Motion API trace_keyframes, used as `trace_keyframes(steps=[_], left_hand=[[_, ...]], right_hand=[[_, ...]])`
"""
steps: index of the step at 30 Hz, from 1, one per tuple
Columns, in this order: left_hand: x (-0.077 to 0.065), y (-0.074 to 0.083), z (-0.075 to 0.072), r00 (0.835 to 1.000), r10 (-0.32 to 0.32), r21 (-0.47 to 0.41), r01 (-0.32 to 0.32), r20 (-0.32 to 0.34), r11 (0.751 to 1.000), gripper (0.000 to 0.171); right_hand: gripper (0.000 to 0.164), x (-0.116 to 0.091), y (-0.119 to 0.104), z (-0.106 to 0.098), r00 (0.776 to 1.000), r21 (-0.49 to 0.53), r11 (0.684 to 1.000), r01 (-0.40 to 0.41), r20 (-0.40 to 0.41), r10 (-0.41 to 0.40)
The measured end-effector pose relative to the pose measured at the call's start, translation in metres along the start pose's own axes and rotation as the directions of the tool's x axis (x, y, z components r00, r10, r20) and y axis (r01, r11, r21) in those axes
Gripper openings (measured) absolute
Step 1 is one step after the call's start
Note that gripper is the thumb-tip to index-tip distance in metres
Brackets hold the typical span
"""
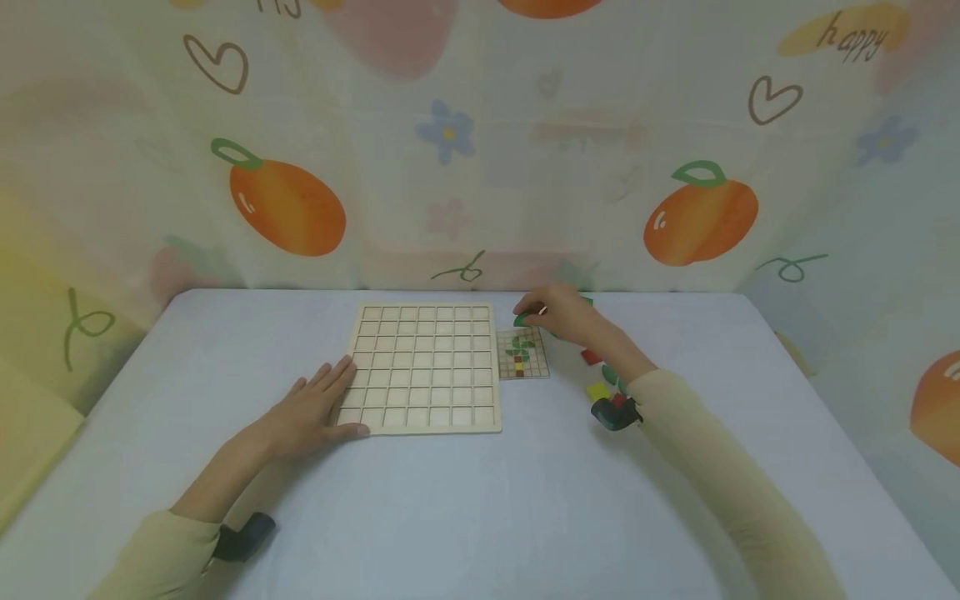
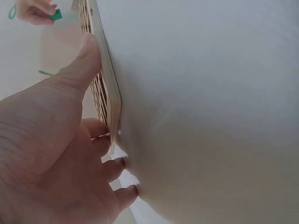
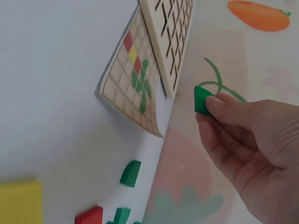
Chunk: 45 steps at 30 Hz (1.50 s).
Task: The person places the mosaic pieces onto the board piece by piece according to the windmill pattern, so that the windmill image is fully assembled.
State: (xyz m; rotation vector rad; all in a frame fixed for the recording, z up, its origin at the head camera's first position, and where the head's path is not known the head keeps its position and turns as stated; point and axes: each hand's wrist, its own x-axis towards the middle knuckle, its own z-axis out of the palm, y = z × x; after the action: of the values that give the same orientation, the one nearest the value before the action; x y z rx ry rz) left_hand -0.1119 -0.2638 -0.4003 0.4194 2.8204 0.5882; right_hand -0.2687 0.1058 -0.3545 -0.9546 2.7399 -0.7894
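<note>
A wooden grid board [image 1: 420, 367] with bare square cells lies on the white table. My left hand [image 1: 311, 412] rests at its left edge, fingers spread along the side and thumb by the front corner. Between thumb and fingertips, my right hand [image 1: 558, 312] pinches a green leaf-shaped block [image 3: 202, 99], held up above the table. Below that hand, a small pattern card [image 1: 525, 354] lies against the board's right side. Its printed grid shows green leaf shapes over a column of red and yellow squares. In the right wrist view the card's edge curls up.
Right of the card, partly under my right forearm, lie loose blocks: a yellow block [image 1: 597, 391], a red block [image 1: 591, 357] and several green ones, such as a green block [image 3: 131, 173]. A printed curtain [image 1: 480, 208] hangs behind the table's back edge.
</note>
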Motion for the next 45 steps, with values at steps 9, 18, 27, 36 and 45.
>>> trace_keyframes(steps=[9,18,27,36,45], left_hand=[[0.001,0.000,0.000,1.000,-0.013,0.019,0.013,-0.006,1.000,0.104],[0.001,0.002,0.000,1.000,-0.011,0.018,0.011,-0.008,1.000,0.105],[0.001,0.001,0.000,1.000,-0.012,0.025,0.013,-0.010,1.000,0.104],[0.000,0.001,-0.001,1.000,-0.021,0.023,0.022,-0.002,1.000,0.104],[0.000,0.001,-0.001,1.000,-0.006,0.022,0.006,0.000,1.000,0.104]], right_hand=[[0.017,0.015,-0.013,0.008,0.996,0.015,0.996,0.084,-0.004,-0.084],[0.021,0.030,-0.021,0.019,0.998,0.046,0.998,0.051,0.046,-0.053],[0.023,0.049,-0.034,0.026,0.997,0.071,0.997,-0.016,0.072,0.011],[0.019,0.061,-0.036,0.044,0.999,0.185,0.983,-0.012,0.052,0.002],[0.016,0.074,-0.045,0.062,0.998,0.203,0.979,0.015,0.063,-0.029]])
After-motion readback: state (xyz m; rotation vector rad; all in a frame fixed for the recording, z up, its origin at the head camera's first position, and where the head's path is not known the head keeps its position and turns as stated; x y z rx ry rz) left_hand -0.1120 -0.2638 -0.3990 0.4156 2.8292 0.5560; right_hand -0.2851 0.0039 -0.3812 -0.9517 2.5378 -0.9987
